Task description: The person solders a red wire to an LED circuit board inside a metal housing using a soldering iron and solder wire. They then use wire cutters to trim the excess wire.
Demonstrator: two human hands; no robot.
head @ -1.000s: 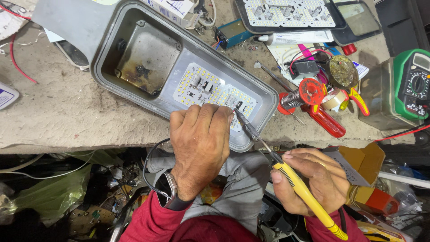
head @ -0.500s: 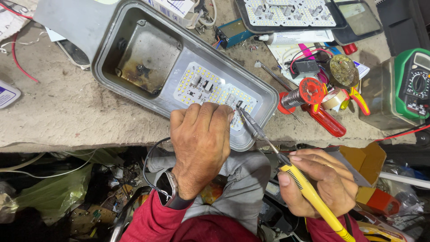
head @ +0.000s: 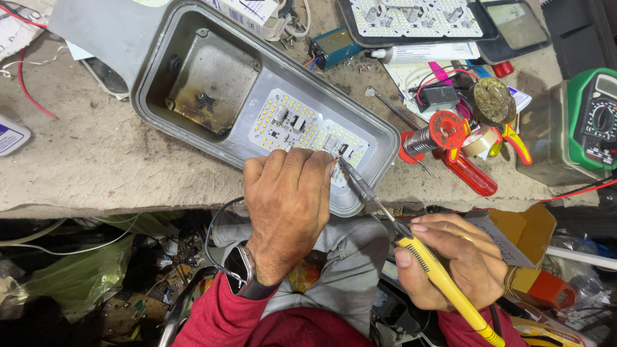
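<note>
Pressing down near the lower centre of the frame, the left hand [head: 289, 212] lies palm-down over the near edge of the white LED board [head: 307, 132], its fingers [head: 302, 168] spread flat on the board and closed on nothing. The board sits inside the grey lamp housing [head: 160, 115], which lies slantwise across the tabletop [head: 96, 160] from upper left toward the centre. At lower right, the right hand [head: 459, 260] has its fingers clenched around the yellow handle of the soldering iron [head: 411, 244], and the thin metal tip reaches up-left to the board's lower right corner, just beside the left index finger.

The nearest risk, as I judge it, is a burn: the hot shaft runs very close to the left fingertips, and a small slip would bring them together. The tip could also skate off its pad and bridge neighbouring LEDs, or linger and lift a pad. The housing overhangs the tabletop's front edge slightly, so uneven pressure from the left hand could rock it. A solder spool [head: 434, 136] and red-handled pliers [head: 472, 173] lie close on the right, where the iron's cord or the elbow could snag them.
</note>
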